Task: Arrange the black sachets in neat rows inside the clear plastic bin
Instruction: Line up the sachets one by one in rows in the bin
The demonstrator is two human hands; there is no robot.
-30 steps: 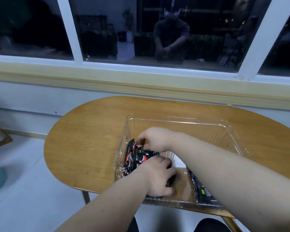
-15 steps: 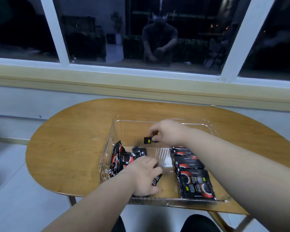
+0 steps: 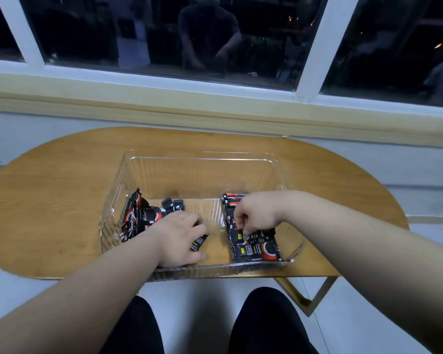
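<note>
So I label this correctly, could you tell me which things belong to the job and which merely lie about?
Job: clear bin, loose sachet pile, neat sachet row, left hand gripping a sachet, right hand pinching the row.
Idle: wooden table, window sill.

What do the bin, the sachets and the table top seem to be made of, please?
The bin looks like clear, rigid, glossy plastic: the table shows through its ribbed walls. The sachets seem glossy printed foil or plastic film, creased and catching light. The table appears wood or wood-look laminate: visible grain, satin sheen.
</note>
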